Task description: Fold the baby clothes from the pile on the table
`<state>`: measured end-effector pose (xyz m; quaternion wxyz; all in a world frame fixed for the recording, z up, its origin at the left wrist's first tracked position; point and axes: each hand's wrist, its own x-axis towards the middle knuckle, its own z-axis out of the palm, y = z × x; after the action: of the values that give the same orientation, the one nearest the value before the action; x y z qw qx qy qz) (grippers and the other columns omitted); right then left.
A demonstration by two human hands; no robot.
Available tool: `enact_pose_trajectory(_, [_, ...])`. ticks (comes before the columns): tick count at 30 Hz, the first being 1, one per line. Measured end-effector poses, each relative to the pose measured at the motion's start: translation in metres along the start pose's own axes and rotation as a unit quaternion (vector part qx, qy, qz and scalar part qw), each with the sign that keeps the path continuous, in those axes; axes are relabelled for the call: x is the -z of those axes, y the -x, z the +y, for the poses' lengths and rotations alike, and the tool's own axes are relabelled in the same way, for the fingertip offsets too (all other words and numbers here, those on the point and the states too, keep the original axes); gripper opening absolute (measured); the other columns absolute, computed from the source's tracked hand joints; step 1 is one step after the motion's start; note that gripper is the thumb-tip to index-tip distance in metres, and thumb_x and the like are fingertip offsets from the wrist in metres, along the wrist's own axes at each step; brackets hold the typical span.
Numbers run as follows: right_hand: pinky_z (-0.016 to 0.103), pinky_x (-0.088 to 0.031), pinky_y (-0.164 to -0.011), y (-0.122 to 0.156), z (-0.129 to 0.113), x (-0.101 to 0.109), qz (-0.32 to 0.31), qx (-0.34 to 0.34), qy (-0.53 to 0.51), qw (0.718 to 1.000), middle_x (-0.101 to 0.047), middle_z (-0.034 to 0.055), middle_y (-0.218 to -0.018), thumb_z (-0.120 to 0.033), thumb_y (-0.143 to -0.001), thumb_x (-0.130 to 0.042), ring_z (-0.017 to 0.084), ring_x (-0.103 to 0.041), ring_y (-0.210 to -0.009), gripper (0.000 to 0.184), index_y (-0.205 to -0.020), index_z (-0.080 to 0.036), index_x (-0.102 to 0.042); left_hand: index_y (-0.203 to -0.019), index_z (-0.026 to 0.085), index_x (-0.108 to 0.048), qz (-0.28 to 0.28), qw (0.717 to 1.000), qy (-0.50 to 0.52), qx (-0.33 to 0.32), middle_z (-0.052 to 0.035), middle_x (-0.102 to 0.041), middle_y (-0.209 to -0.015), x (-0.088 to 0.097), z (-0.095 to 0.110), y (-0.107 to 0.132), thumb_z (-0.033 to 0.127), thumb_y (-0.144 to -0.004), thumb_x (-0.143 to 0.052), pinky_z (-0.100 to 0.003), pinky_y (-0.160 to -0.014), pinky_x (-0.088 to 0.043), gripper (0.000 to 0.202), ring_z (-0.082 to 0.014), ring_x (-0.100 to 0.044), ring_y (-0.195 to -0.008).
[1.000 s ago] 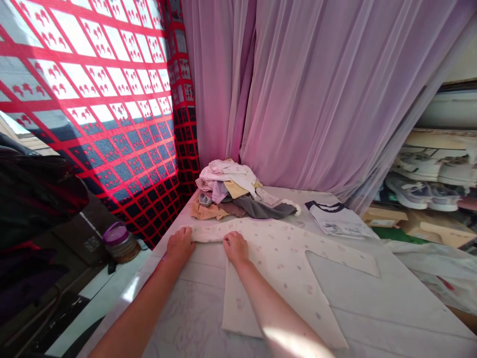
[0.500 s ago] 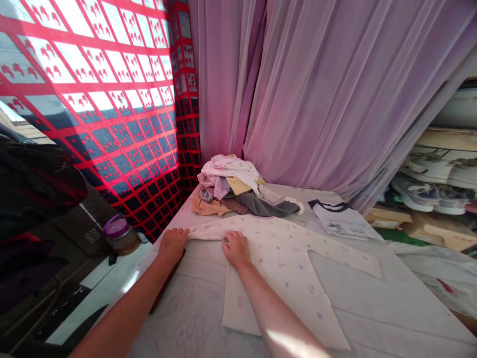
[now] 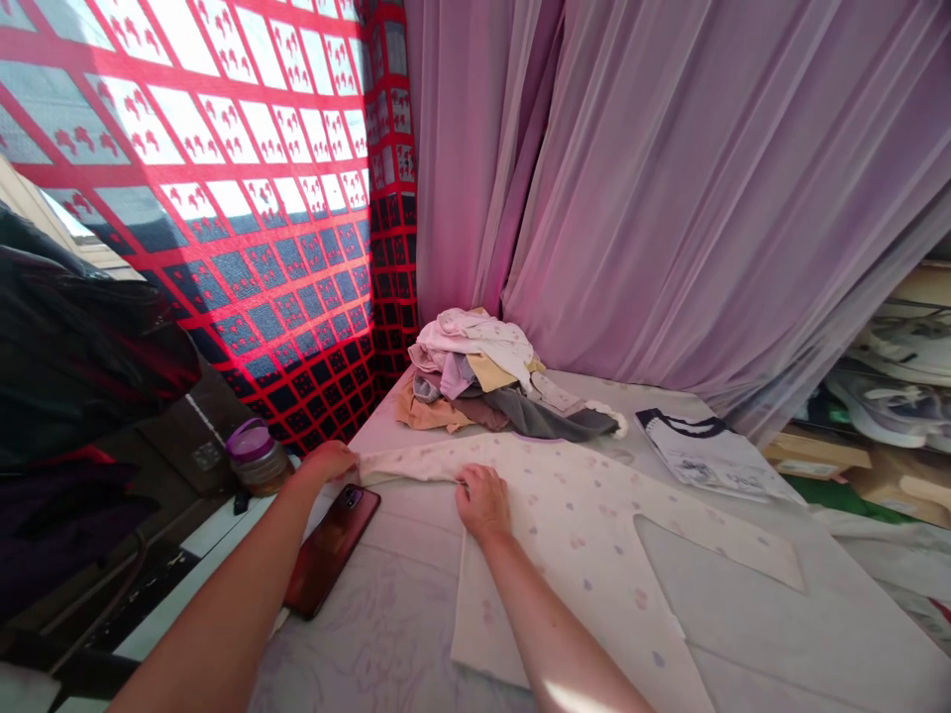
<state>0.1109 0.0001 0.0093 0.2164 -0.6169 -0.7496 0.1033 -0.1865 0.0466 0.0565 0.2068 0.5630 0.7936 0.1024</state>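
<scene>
A cream spotted cotton baby sleepsuit (image 3: 565, 564) lies flat on a pale patterned bedsheet (image 3: 371, 644); the left hand (image 3: 325, 460) grasps its sleeve end beside a red smartphone (image 3: 331, 550), and the right hand (image 3: 482, 503) presses on the cloth, its grip unclear

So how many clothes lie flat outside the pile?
2: the spotted pale sleepsuit in front of the pile, and the folded white shirt with dark trim to its right.

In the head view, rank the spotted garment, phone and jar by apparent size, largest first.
1. Spotted garment
2. Phone
3. Jar
The phone lies nearer the camera, so its lead over the jar is unsure.
</scene>
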Motion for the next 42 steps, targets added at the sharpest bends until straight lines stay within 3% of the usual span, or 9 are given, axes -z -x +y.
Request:
enact_pose_trajectory(4, [0.030, -0.036, -0.087, 0.001, -0.001, 0.002, 0.001, 0.003, 0.004, 1.000, -0.065, 0.0011, -0.115, -0.020, -0.085, -0.050, 0.018, -0.052, -0.106, 0.023, -0.098, -0.026, -0.068, -0.060, 0.016, -0.063, -0.037, 0.997, 0.041, 0.046, -0.0041, -0.060, -0.051, -0.010, 0.012, -0.005, 0.043, -0.075, -0.061, -0.025, -0.044, -0.039, 0.030, -0.0164, -0.057, -0.047])
enact_pose_trajectory(7, [0.030, -0.036, -0.087, 0.001, -0.001, 0.002, -0.003, 0.005, 0.013, 1.000, -0.065, 0.0017, -0.114, -0.020, -0.085, -0.050, 0.018, -0.052, -0.106, 0.023, -0.098, -0.026, -0.068, -0.078, 0.016, -0.068, -0.021, 0.996, 0.069, 0.047, -0.0033, -0.066, -0.060, -0.015, 0.016, -0.005, 0.041, -0.074, -0.065, -0.025, -0.046, -0.041, 0.026, -0.0160, -0.059, -0.051])
enact_pose_trajectory(14, [0.031, -0.036, -0.086, 0.000, -0.001, 0.002, 0.001, 0.002, 0.008, 1.000, -0.065, 0.0016, -0.113, -0.020, -0.086, -0.050, 0.018, -0.052, -0.105, 0.023, -0.097, -0.026, -0.068, -0.102, 0.020, -0.071, 0.071, 0.994, 0.088, -0.011, -0.0020, -0.074, -0.090, -0.021, 0.024, -0.002, 0.031, -0.077, -0.059, -0.023, -0.063, -0.048, 0.029, -0.0167, -0.067, -0.078])
enact_pose_trajectory(19, [0.031, -0.035, -0.087, 0.000, 0.000, 0.001, 0.002, 0.001, -0.006, 1.000, -0.065, 0.0017, -0.115, -0.019, -0.085, -0.049, 0.019, -0.052, -0.107, 0.025, -0.099, -0.027, -0.068, -0.127, 0.024, -0.059, 0.133, 0.987, 0.077, -0.049, -0.0014, -0.070, -0.114, -0.021, 0.027, -0.002, 0.024, -0.083, -0.050, -0.024, -0.078, -0.050, 0.045, -0.0164, -0.066, -0.095])
enact_pose_trajectory(24, [0.032, -0.036, -0.088, 0.001, 0.001, 0.000, 0.005, 0.009, -0.013, 1.000, -0.065, 0.0017, -0.115, -0.019, -0.086, -0.048, 0.020, -0.052, -0.108, 0.029, -0.102, -0.030, -0.070, -0.127, 0.022, -0.060, 0.146, 0.985, 0.042, -0.083, -0.0040, -0.064, -0.126, -0.026, 0.017, 0.002, 0.009, -0.074, -0.052, -0.027, -0.090, -0.050, 0.055, -0.0182, -0.064, -0.104])
enact_pose_trajectory(29, [0.032, -0.036, -0.088, 0.001, 0.001, -0.001, 0.006, 0.012, -0.006, 1.000, -0.064, 0.0023, -0.116, -0.019, -0.085, -0.049, 0.021, -0.051, -0.109, 0.032, -0.104, -0.031, -0.071, -0.127, 0.014, -0.059, 0.188, 0.973, -0.001, -0.136, -0.0143, -0.052, -0.140, -0.038, 0.028, 0.015, 0.015, -0.079, -0.052, -0.040, -0.103, -0.044, 0.048, -0.0284, -0.054, -0.122])
enact_pose_trajectory(35, [0.032, -0.037, -0.086, 0.000, 0.001, 0.000, 0.007, 0.015, 0.003, 1.000, -0.065, 0.0034, -0.116, -0.019, -0.085, -0.050, 0.020, -0.052, -0.107, 0.030, -0.104, -0.029, -0.071, -0.115, 0.023, -0.067, 0.092, 0.945, -0.044, -0.311, -0.0034, -0.068, -0.121, -0.092, 0.086, 0.040, 0.024, -0.089, -0.047, -0.032, -0.105, -0.042, 0.033, -0.0186, -0.058, -0.117])
enact_pose_trajectory(38, [0.032, -0.037, -0.086, 0.000, 0.001, 0.000, 0.014, 0.010, 0.002, 1.000, -0.065, 0.0042, -0.117, -0.018, -0.085, -0.050, 0.020, -0.052, -0.106, 0.029, -0.104, -0.026, -0.071, -0.125, 0.025, -0.061, 0.072, 0.943, -0.069, -0.316, -0.0042, -0.058, -0.137, -0.112, 0.099, 0.049, 0.030, -0.093, -0.044, -0.043, -0.110, -0.035, 0.037, -0.0228, -0.047, -0.131])
enact_pose_trajectory(42, [0.032, -0.037, -0.085, 0.000, 0.002, -0.002, 0.023, -0.001, -0.005, 1.000, -0.066, 0.0032, -0.117, -0.016, -0.084, -0.051, 0.020, -0.053, -0.106, 0.028, -0.101, -0.026, -0.071, -0.132, 0.022, -0.055, 0.077, 0.955, -0.102, -0.266, -0.0096, -0.047, -0.147, -0.103, 0.090, 0.043, 0.031, -0.095, -0.039, -0.052, -0.111, -0.029, 0.041, -0.0287, -0.039, -0.137])
